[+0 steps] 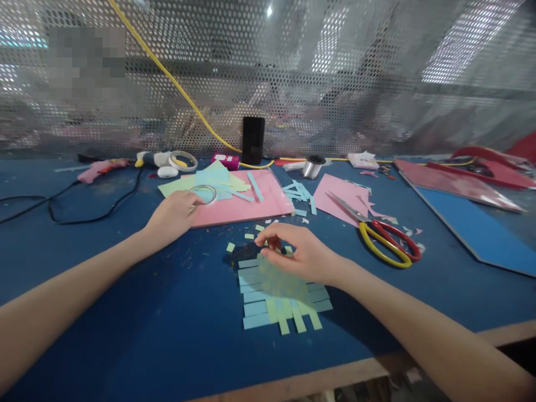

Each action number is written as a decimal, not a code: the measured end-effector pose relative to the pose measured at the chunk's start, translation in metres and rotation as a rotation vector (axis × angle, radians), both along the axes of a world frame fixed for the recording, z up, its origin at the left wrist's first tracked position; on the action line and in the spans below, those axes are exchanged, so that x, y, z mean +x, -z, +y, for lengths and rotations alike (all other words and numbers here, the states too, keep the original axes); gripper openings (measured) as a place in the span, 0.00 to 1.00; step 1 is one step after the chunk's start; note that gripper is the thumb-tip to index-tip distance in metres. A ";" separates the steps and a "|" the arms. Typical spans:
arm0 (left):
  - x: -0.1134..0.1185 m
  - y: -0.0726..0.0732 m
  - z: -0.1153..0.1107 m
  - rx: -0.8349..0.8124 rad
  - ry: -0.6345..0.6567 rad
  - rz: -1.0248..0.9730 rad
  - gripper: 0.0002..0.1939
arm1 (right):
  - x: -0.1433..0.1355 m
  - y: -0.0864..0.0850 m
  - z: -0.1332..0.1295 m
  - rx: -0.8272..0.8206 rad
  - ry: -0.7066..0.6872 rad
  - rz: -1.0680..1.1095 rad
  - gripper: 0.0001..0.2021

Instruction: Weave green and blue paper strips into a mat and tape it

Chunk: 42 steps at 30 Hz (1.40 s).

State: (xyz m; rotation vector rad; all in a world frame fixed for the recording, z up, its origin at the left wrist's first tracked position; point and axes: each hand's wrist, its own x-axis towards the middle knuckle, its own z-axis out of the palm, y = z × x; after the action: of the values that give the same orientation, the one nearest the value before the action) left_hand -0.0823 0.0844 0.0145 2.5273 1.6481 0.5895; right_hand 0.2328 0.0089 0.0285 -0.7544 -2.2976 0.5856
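My left hand (173, 215) is closed on the near rim of a thin ring, apparently a roll of clear tape (214, 192), over the pink pad of paper (268, 206). Beneath the ring lie loose green and light blue paper sheets (180, 184). My right hand (304, 254) hovers with curved fingers over a woven paper mat (255, 293) of light blue and pale green strips, covering its upper part. A gap shows between thumb and forefinger, and I see nothing held there. Small green paper squares (230, 247) lie beyond the mat.
Scissors (385, 243) with yellow and red handles lie right, by a pink sheet (335, 195). Blue strips (301, 190), a wire spool (312, 166), a phone (253, 139) and a pink glue gun (100, 170) with its cord stand behind. A blue board (477, 223) lies far right.
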 end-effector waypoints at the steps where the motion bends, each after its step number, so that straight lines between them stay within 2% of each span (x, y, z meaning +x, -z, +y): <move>1: 0.003 -0.003 -0.003 -0.011 -0.006 -0.043 0.14 | 0.000 0.000 0.000 0.040 0.022 0.016 0.06; 5: 0.028 -0.022 -0.029 -0.044 0.031 -0.254 0.14 | -0.002 -0.007 -0.002 0.159 0.147 0.089 0.06; 10: 0.064 -0.038 -0.062 -0.029 0.162 -0.484 0.12 | -0.009 -0.030 -0.002 0.334 0.277 0.136 0.13; 13: 0.081 -0.038 -0.068 -0.026 0.257 -0.581 0.11 | -0.012 -0.039 -0.003 0.419 0.289 0.156 0.13; 15: 0.092 -0.036 -0.070 -0.019 0.316 -0.631 0.10 | -0.013 -0.040 -0.004 0.454 0.292 0.162 0.14; 19: 0.108 -0.029 -0.075 0.023 0.350 -0.727 0.12 | -0.012 -0.030 -0.007 0.469 0.357 0.226 0.14; 23: 0.115 -0.021 -0.083 0.058 0.337 -0.780 0.09 | -0.011 -0.019 -0.009 0.564 0.338 0.265 0.09; 26: 0.114 -0.017 -0.088 0.081 0.316 -0.790 0.08 | -0.011 -0.015 -0.012 0.643 0.311 0.265 0.07; 28: 0.112 -0.015 -0.089 0.102 0.310 -0.781 0.10 | -0.011 -0.014 -0.014 0.623 0.292 0.256 0.06; 30: 0.109 -0.014 -0.090 0.120 0.330 -0.748 0.10 | -0.009 -0.015 -0.015 0.505 0.288 0.293 0.06; 33: 0.105 -0.011 -0.089 0.144 0.408 -0.661 0.09 | -0.005 -0.019 -0.013 0.264 0.274 0.444 0.15; 35: 0.104 -0.010 -0.088 0.164 0.452 -0.597 0.09 | -0.001 -0.022 -0.010 0.208 0.253 0.470 0.19; 37: 0.104 -0.010 -0.087 0.171 0.468 -0.533 0.09 | 0.002 -0.024 -0.008 0.232 0.234 0.421 0.18; 40: 0.105 -0.014 -0.087 0.132 0.476 -0.428 0.04 | 0.002 -0.025 -0.006 0.290 0.158 0.345 0.16; 42: 0.106 -0.017 -0.088 0.089 0.493 -0.367 0.05 | 0.000 -0.023 -0.006 0.326 0.098 0.316 0.16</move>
State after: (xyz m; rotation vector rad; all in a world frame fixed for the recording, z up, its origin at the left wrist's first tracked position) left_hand 0.0236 -0.0034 0.0316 2.5413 0.8571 0.9998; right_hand 0.2326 0.0033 0.0511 -0.5667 -1.9848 0.2531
